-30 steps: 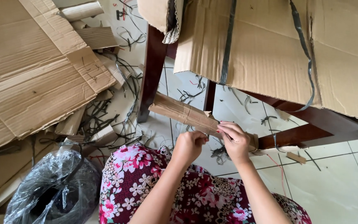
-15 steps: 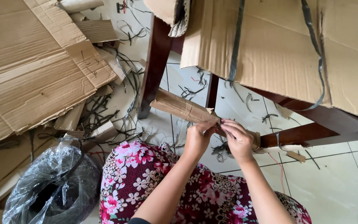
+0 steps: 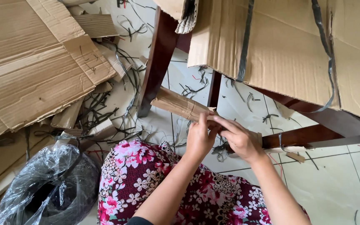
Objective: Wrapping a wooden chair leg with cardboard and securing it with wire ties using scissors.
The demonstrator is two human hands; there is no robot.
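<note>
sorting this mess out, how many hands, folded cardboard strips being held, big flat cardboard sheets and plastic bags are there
hands: 2 (left hand, right hand)
folded cardboard strip: 1
big flat cardboard sheets: 2 (floor sheet, table sheet)
plastic bag: 1
total: 6

Brown cardboard roll (image 3: 180,105), dark red-brown table leg (image 3: 157,62) (floral pink skirt (image 3: 146,179)).
</note>
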